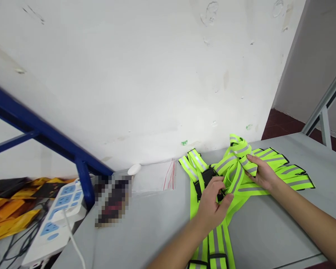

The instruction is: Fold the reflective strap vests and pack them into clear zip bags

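Note:
A pile of neon-yellow reflective straps [238, 188] with grey stripes and black edging lies on the grey table. My left hand [212, 203] pinches part of a strap near the middle of the pile, next to a black plastic buckle [208, 175]. On the right side, my right hand [261, 172] is closed on a looped, bunched section of strap, lifted a little above the rest. Folded strap ends fan out beyond it to the right. Two straps with black sliders [218, 256] run down toward the near table edge. My fingers partly hide the gripped spots.
Clear plastic zip bags [151, 177] and a white oval object [134, 169] lie by the wall, beside a pixelated item [114, 203]. A white power strip [58, 213] with cables, orange-and-black packets [14, 201] and a blue metal frame [53, 140] are left.

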Motion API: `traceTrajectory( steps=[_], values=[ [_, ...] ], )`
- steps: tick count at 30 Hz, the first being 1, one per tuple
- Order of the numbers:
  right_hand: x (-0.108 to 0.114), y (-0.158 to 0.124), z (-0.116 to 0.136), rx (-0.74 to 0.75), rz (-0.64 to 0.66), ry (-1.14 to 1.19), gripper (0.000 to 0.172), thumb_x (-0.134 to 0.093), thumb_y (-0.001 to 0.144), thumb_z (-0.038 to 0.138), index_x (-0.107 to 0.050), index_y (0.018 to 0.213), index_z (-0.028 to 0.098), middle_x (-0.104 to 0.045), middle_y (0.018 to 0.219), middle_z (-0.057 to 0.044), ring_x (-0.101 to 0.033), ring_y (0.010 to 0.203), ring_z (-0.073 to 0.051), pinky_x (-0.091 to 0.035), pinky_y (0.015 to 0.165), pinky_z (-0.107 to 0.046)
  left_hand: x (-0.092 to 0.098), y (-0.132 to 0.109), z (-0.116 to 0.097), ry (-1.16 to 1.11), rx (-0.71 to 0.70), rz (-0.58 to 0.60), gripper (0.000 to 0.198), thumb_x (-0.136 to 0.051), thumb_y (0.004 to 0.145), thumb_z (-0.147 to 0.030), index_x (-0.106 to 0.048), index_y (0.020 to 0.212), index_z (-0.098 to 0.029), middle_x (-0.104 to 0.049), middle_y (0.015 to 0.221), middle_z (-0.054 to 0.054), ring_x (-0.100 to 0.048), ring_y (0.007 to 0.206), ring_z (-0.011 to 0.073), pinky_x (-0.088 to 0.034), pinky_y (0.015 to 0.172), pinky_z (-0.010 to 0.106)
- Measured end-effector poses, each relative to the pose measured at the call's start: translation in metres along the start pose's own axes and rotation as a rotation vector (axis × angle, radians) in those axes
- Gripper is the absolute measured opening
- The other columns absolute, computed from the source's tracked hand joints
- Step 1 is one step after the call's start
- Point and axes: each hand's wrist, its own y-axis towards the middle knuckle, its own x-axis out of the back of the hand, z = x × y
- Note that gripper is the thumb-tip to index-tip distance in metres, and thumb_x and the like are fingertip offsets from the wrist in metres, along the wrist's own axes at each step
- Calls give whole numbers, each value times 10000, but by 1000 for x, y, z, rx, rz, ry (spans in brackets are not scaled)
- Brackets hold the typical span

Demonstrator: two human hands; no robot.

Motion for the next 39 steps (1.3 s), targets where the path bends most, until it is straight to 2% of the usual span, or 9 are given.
traceTrajectory(
  steps=[4,7,12,16,23,29,31,34,39],
  values=[
    [3,1,-1,-32,2,14,205,-786,680,343,-693,849,274,-752,886,12,-694,781,-211,-555,604,-277,6,7,-9,-136,155,36,164,-403,923,-273,-453,785,-201,-472,745,0,-461,682,128,-391,623,264],
    [2,-2,1,-7,39,-7,186,-777,684,346,-694,828,264,-757,861,8,-698,788,-221,-552,604,-281,13,13,-14,-233,336,182,90,-538,851,-257,-474,823,-199,-501,730,-10,-497,660,119,-393,586,246],
    [-2,-7,4,17,145,-24,252,-772,675,362,-713,880,226,-764,864,-26,-710,790,-241,-560,649,-304,17,18,-17,-417,558,378,217,-626,823,-319,-459,902,-204,-591,776,3,-627,732,151,-440,613,256],
    [-4,-8,0,8,218,15,366,-783,675,336,-696,1007,209,-764,902,-45,-718,798,-248,-569,704,-327,12,18,-18,-434,601,364,310,-690,766,-278,-429,920,-218,-597,893,-2,-644,741,143,-456,633,261],
    [-6,-8,-8,11,288,7,434,-754,719,336,-659,1126,217,-747,1015,-72,-700,929,-277,-549,823,-373,1,15,-16,-534,679,259,372,-654,746,-208,-337,939,-237,-488,727,-77,-608,606,114,-506,618,286],
    [-6,-13,1,60,234,3,300,-785,673,328,-703,941,221,-762,894,-31,-711,760,-233,-565,721,-325,13,21,-15,-623,827,330,377,-569,709,-142,-356,997,-259,-432,723,-98,-582,511,90,-488,567,267],
    [-5,-13,3,88,214,-18,260,-793,669,316,-703,896,228,-761,840,-13,-705,714,-214,-564,704,-309,16,23,-16,-641,858,320,361,-565,700,-156,-379,990,-262,-424,723,-95,-534,475,73,-471,517,249],
    [-4,-10,4,125,199,-58,311,-780,702,322,-689,989,244,-759,924,-20,-707,795,-221,-558,720,-302,16,25,-16,-703,895,278,320,-547,714,-211,-416,1003,-260,-430,719,-79,-495,464,76,-453,463,238],
    [-4,-6,1,150,202,-94,407,-765,725,343,-658,1101,231,-736,1055,-61,-692,935,-261,-552,777,-332,9,23,-18,-743,917,343,389,-502,830,-440,-480,1161,-236,-546,800,-6,-517,507,99,-437,466,242]
  ],
)
